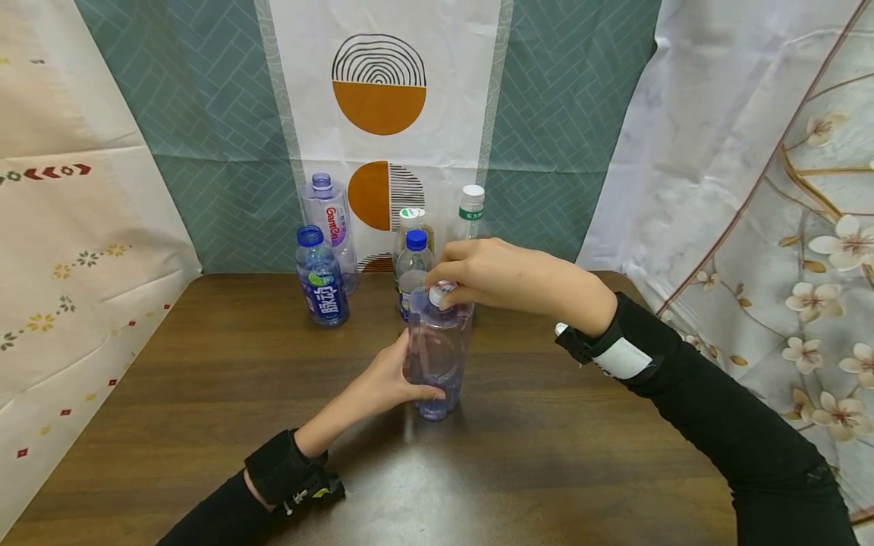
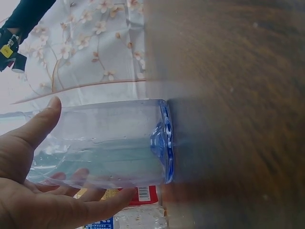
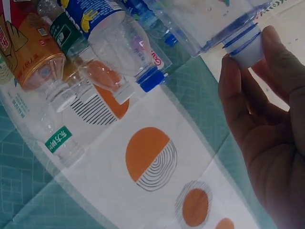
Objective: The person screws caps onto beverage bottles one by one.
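Note:
An unlabelled plastic bottle with a faint purple tint stands upright on the wooden table in the head view. My left hand grips its lower body, thumb on the near side and the other fingers behind. In the left wrist view, the bottle's bluish base comes right down at the tabletop. From above, my right hand pinches the white cap between thumb and fingers. The right wrist view shows that cap at the bottle's threaded neck, with a blue ring just below it.
Behind stand several other bottles: a blue open-necked bottle, a tall uncapped clear one, a blue-capped one and a white-capped one with a green band. A patterned cloth hangs at the table's back edge.

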`<move>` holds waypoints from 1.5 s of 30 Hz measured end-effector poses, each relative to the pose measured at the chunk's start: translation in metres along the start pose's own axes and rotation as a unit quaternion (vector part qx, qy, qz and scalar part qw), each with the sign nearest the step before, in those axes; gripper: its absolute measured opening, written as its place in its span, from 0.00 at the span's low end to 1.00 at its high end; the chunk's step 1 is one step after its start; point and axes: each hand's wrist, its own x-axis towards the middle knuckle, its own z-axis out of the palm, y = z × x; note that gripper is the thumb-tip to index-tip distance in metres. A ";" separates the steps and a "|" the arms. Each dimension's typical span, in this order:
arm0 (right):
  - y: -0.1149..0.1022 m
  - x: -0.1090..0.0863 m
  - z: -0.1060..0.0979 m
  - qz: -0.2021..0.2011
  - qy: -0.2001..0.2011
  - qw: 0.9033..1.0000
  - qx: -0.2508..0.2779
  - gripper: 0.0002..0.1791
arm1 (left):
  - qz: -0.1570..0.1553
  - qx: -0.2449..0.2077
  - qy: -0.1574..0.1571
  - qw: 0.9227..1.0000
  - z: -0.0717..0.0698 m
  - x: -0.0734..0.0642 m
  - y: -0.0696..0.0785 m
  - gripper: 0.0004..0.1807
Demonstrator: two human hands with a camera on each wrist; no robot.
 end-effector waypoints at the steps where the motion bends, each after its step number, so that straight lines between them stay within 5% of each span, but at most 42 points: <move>1: 0.000 0.000 0.000 0.002 0.001 1.000 0.002 0.15 | -0.002 -0.001 0.000 1.000 0.000 0.000 0.000 0.53; 18: 0.020 -0.006 -0.009 -0.100 -0.028 0.992 0.069 0.19 | -0.017 -0.018 -0.007 1.000 0.000 0.000 0.002 0.50; 28: 0.016 -0.004 -0.012 -0.090 -0.031 0.995 0.037 0.18 | -0.011 -0.011 -0.006 1.000 0.001 0.000 0.001 0.51; 45: 0.000 0.002 -0.002 -0.016 -0.023 0.998 -0.053 0.17 | -0.013 -0.002 0.001 1.000 0.002 0.000 0.001 0.55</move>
